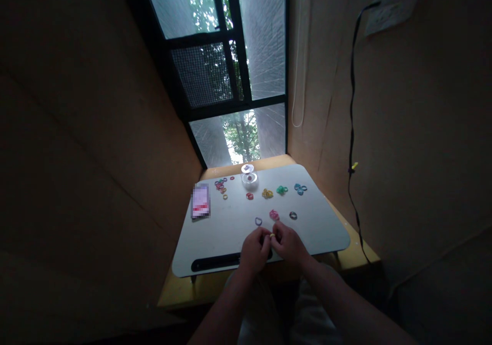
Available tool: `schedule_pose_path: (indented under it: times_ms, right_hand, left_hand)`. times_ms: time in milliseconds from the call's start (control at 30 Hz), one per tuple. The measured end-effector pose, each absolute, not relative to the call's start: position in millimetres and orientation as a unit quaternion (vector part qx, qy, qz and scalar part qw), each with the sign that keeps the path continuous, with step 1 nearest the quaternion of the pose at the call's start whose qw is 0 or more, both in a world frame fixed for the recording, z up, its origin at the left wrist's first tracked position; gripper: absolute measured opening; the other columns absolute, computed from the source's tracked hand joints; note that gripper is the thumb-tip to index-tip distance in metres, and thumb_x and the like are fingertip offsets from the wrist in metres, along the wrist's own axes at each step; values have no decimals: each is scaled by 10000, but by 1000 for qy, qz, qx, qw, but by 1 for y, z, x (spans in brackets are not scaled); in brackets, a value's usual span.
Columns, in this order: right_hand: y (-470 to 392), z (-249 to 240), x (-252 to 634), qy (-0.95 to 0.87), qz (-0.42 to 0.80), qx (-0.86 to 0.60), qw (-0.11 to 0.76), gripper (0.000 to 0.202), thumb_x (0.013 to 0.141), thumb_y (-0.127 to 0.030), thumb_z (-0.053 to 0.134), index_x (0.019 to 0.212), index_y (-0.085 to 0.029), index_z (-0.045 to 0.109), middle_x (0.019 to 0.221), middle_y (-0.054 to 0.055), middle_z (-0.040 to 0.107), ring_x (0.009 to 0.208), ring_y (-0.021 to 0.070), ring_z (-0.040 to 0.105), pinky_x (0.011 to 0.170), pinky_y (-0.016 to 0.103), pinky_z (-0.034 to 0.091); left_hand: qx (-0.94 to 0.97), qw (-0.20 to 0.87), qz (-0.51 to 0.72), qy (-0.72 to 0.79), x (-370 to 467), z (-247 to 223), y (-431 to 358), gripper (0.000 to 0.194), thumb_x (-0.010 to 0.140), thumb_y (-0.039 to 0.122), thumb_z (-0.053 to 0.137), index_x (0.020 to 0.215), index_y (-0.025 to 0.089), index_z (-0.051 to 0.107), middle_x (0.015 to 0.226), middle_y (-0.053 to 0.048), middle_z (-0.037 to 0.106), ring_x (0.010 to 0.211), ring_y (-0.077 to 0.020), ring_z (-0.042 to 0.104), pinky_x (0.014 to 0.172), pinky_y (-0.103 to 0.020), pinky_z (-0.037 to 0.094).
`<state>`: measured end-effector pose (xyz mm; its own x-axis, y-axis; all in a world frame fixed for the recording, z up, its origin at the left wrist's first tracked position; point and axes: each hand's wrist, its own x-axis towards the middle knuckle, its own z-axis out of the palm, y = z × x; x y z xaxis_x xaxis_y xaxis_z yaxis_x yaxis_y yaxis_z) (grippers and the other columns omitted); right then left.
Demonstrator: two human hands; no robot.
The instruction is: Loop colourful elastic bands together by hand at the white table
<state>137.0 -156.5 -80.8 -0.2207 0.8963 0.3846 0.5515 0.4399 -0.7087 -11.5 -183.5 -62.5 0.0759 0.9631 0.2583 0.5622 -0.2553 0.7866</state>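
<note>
My left hand (254,248) and my right hand (288,242) meet above the front part of the white lap table (223,232). Both pinch a small yellow band (272,235) between their fingertips. Just beyond them lie a purple band (258,221), a pink pile of bands (274,215) and a dark band (293,215). Farther back sit small piles of red bands (249,196), yellow bands (267,194), green bands (282,190) and blue bands (300,188). A mixed pile of colored bands (220,185) is at the back left.
A clear round container (249,180) stands at the table's back edge. On the left lies a phone-like object (200,201), its surface pixelated. A black slot (215,262) runs along the front edge. A black cable (351,104) hangs down the right wall; a window is ahead.
</note>
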Motion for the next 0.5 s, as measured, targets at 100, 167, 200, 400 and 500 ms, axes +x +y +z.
schedule_pose_path:
  times_ms: [100,167,200,400,500]
  right_hand:
    - [-156,-82,137,-754,217,-481,392,80,791,-204,517,757,-230,449,651,-33,526,593,141,502,570,246,336]
    - [-156,-83,137,-755,216,-480,390,76,792,-200,514,762,-229,450,655,-33,526,599,139,504,577,245,339]
    - [-156,-83,138,-756,215,-481,389,76,792,-198,513,762,-229,450,658,-33,526,604,139,504,581,245,339]
    - [-156,-85,138,-759,219,-475,388,96,804,-204,508,751,-227,432,658,-34,515,605,135,497,575,240,325]
    - [-155,-84,137,-760,217,-474,388,106,805,-204,506,742,-228,424,648,-37,499,596,134,486,570,241,314]
  left_hand:
    - [687,255,395,553,-12,-62,-184,169,906,260,508,842,200,652,777,-15,675,721,-166,602,672,-264,415]
    - [687,256,394,554,-12,-62,-184,168,906,260,508,840,200,650,773,-15,672,720,-166,599,671,-263,413]
    - [688,256,394,554,-12,-63,-184,169,907,262,508,840,199,649,773,-16,671,721,-167,598,672,-263,413]
    - [689,256,390,555,-12,-65,-184,174,912,262,501,848,194,647,772,-13,670,717,-164,599,665,-262,408]
    - [690,255,388,556,-12,-65,-184,177,914,264,500,858,192,652,780,-16,670,725,-165,598,669,-264,411]
